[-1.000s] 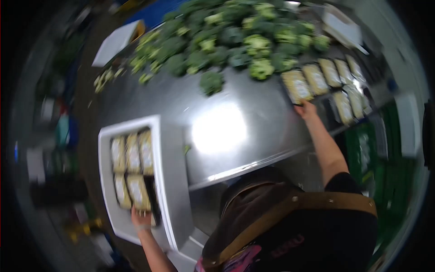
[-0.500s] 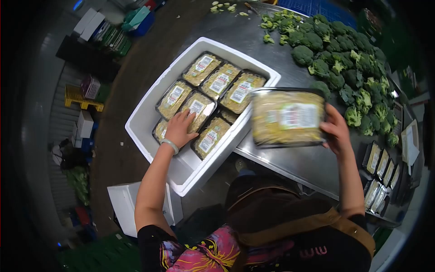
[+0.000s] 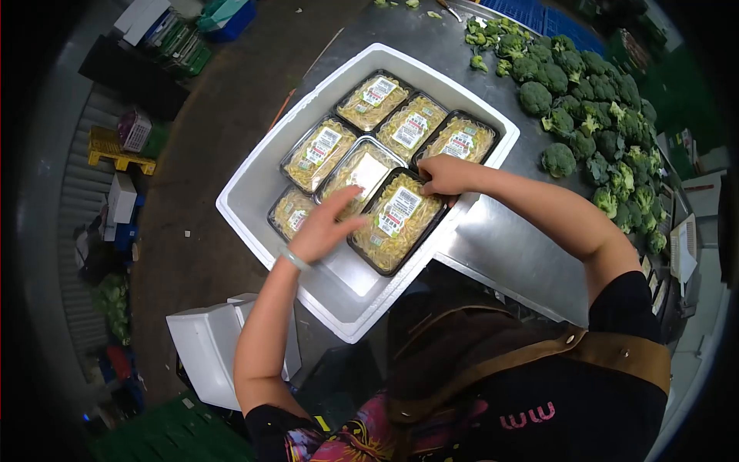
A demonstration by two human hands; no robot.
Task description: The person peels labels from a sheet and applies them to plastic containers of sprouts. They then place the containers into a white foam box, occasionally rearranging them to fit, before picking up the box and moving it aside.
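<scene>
Sprout trays fill the white foam box (image 3: 254, 192) in the middle of the frame, and the nearest one, a black tray (image 3: 396, 219) at the box's lower right edge, sits tilted over the rim rather than flat. The right hand (image 3: 446, 174) is curled on that tray's upper corner, gripping its edge and covering the corner beneath. The left hand (image 3: 327, 223) hovers open with fingers spread, holding nothing, just beside the tray's left side, and it hides part of the pack below it. Each tray carries a white label, but the print is too small to read. Shine on the film of the middle pack (image 3: 360, 171) washes out its label entirely. Broccoli heads (image 3: 593, 115) lie piled on the steel table (image 3: 508, 246) at the upper right. On the dark shirt at the bottom, pink letters read "WW", cut short by a brown strap (image 3: 539, 350).
</scene>
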